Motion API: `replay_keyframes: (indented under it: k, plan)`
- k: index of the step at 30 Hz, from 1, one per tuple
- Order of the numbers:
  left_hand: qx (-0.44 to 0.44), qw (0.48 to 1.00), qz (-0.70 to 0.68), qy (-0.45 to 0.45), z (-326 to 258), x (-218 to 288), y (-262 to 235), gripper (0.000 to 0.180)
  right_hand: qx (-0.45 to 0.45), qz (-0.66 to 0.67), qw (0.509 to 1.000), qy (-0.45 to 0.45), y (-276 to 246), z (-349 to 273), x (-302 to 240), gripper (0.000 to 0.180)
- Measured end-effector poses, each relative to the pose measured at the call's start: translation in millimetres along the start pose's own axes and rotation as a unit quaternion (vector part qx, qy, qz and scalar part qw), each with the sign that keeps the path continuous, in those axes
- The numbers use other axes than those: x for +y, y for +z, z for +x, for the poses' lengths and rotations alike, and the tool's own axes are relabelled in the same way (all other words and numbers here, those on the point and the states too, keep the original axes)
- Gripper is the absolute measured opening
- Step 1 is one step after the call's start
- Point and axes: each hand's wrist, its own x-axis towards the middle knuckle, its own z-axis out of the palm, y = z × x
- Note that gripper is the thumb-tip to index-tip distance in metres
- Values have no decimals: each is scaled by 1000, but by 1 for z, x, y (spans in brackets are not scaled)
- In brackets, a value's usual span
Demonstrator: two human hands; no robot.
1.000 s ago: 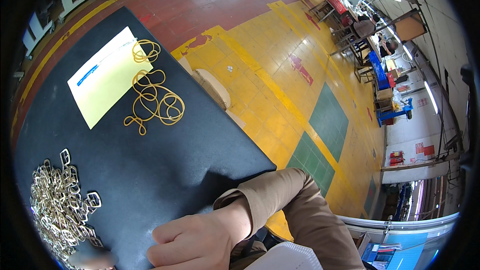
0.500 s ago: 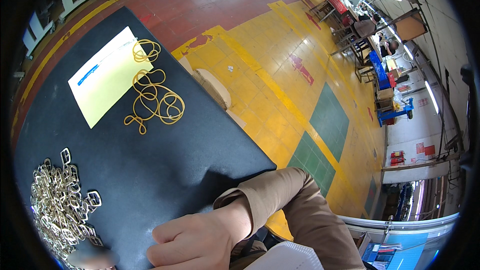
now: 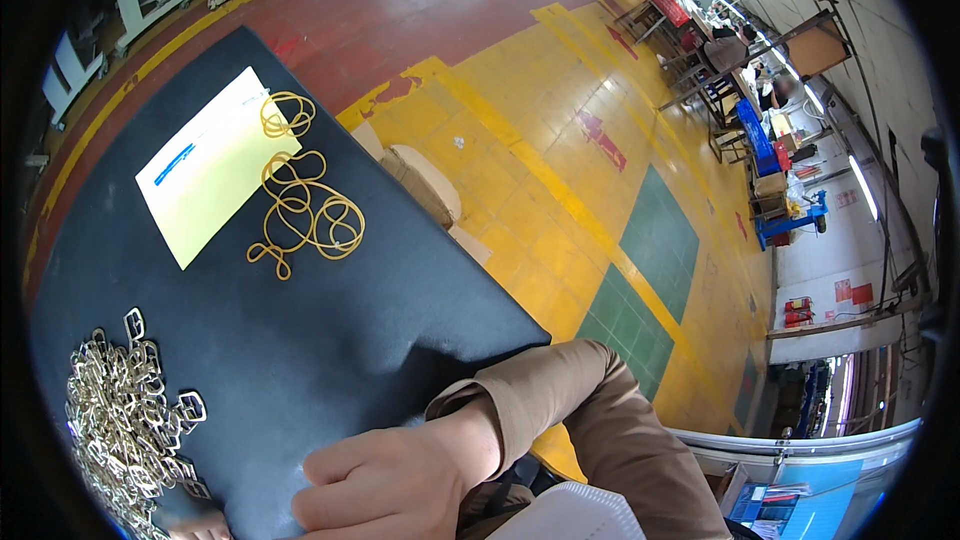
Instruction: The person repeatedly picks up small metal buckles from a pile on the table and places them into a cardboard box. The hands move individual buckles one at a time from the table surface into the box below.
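Very little has moved across the second: the right hand (image 3: 400,485), curled at the near edge of the dark mat (image 3: 300,360), has crept only a trace toward the pile of metal buckles (image 3: 120,420) at the mat's near left corner. At that same corner a fingertip of the left hand (image 3: 195,523) now shows slightly more beside the buckles.

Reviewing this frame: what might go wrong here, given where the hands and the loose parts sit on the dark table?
The right hand rests close to the pile of metal buckles at the table's near edge; a sweep might knock some off. The rubber bands lie tangled, partly on the yellow sheet, so pulling one may drag others.
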Motion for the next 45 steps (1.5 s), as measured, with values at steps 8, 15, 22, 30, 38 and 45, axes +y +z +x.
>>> replay_keyframes:
  k: [8, 15, 22, 30, 38, 45]
  plan:
    - [-5, 1000, 9, 4, 2, 1, 2, 39, -11, 16, 1000, -1, -2, -1, 1, 34]
    - [-10, 1000, 17, 5, 2, 1, 3, 43, 0, 13, 1000, 0, -1, -2, 0, 33]
    - [-12, 1000, 27, 9, 2, 3, 3, 47, 13, 17, 1000, 5, -1, 0, -1, 32]
    - [-10, 999, 36, 11, -2, 4, 4, 51, 14, 5, 1000, -5, -2, 1, -4, 31]
    - [-8, 998, 54, 18, -8, 9, 3, 56, 18, -10, 999, -29, -5, 2, -5, 31]
    - [-8, 997, 73, 26, -15, 12, 2, 60, 28, -36, 997, -59, -5, 2, -5, 31]
